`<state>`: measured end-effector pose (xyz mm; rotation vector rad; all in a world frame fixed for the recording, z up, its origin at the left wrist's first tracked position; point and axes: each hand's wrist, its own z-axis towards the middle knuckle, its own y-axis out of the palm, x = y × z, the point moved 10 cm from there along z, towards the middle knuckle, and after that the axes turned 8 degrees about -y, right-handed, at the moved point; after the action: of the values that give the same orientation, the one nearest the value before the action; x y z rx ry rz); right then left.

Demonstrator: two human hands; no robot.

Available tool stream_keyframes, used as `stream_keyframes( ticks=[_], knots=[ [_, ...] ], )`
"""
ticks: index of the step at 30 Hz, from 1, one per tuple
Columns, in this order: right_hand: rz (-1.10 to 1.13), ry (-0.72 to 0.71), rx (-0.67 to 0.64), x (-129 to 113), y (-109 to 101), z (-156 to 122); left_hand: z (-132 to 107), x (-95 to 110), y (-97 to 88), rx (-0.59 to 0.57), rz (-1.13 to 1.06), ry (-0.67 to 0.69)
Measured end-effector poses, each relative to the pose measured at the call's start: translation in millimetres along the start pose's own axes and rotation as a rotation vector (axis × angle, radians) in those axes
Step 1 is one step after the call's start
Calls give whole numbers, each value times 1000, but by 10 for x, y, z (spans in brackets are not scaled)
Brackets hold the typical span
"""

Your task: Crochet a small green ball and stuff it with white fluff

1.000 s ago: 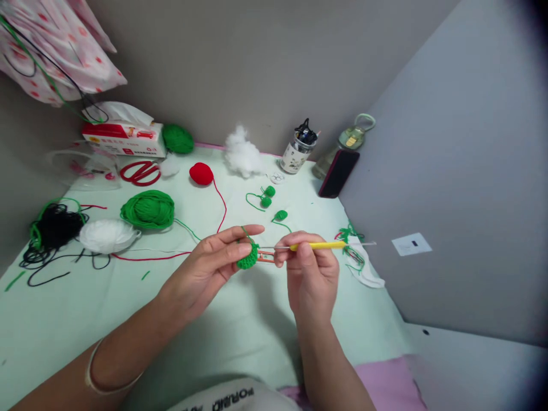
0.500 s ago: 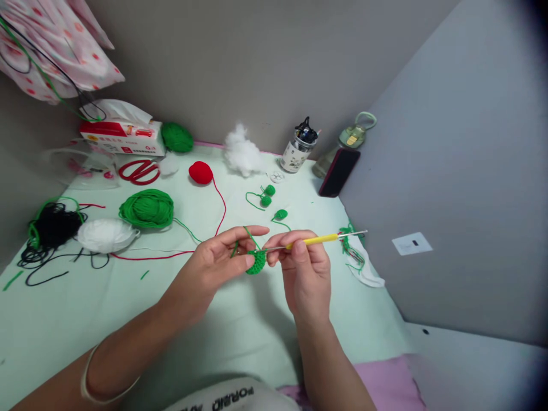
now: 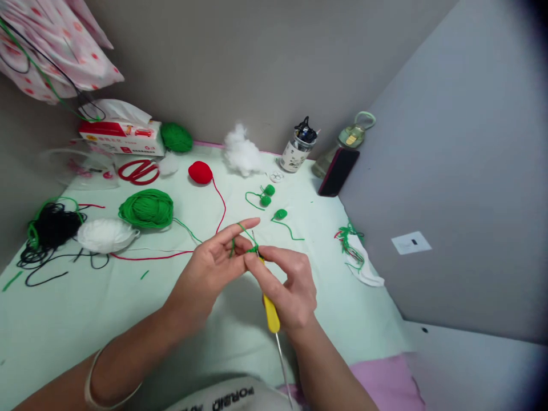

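My left hand (image 3: pixel 214 268) pinches a small green crochet piece (image 3: pixel 252 249), mostly hidden by fingers, with green yarn looped over the raised index finger. My right hand (image 3: pixel 289 285) grips a yellow-handled crochet hook (image 3: pixel 271 314); its metal tip points up into the green piece and its tail points back toward me. The green strand runs left to a green yarn ball (image 3: pixel 146 208) on the pale green table cover (image 3: pixel 222 319).
White yarn (image 3: pixel 105 235), black yarn (image 3: pixel 53 225), a red ball (image 3: pixel 201 172), red scissors (image 3: pixel 137 171), a tissue box (image 3: pixel 122 138), white stuffing (image 3: pixel 242 149), small green crochet bits (image 3: pixel 265 195), a jar (image 3: pixel 297 149), a phone (image 3: pixel 338 172) and a bottle (image 3: pixel 351 137) lie around. Grey walls close the back and right.
My right hand has turned the hook from lying sideways, pointing right, to pointing away from me, with its handle toward my body. The green piece is now tucked under my fingers.
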<state>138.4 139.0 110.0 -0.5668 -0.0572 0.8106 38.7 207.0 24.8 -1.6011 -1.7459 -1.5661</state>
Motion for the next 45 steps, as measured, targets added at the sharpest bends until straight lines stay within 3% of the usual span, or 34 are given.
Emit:
stream_keyframes(
  ticks=[3, 6, 8, 11, 17, 23, 25, 29, 33, 35, 40, 45],
  knots=[
    [231, 173, 117, 190, -58, -25, 35, -124, 54, -99, -127, -163],
    [622, 509, 260, 529, -6, -128, 53, -57, -10, -67, -144, -131],
    [825, 661, 287, 639, 112, -190, 45, -13, -19, -52, -86, -93],
    [945, 704, 271, 652, 216, -209, 20, -2, 42, -73, -10, -67],
    [940, 737, 281, 671, 232, -241, 17, -14, 79, -100, -24, -74],
    [1046, 935, 293, 815, 302, -317, 29, -86, 201, -300, -170, -190],
    [1087, 996, 282, 845, 350, -349, 36, -70, 203, -303, -216, -177],
    [1169, 940, 246, 778, 408, -308, 36, -54, 161, -231, -128, -108],
    [881, 664, 186, 630, 246, -172, 16, -26, 104, -141, 41, -10],
    [789, 616, 197, 600, 186, -164, 10, -14, 108, -146, 54, 4],
    [889, 766, 235, 709, 250, -274, 19, 24, 124, -187, 42, -32],
    [996, 815, 281, 736, 297, -272, 27, 8, 89, -197, 55, -58]
  ],
)
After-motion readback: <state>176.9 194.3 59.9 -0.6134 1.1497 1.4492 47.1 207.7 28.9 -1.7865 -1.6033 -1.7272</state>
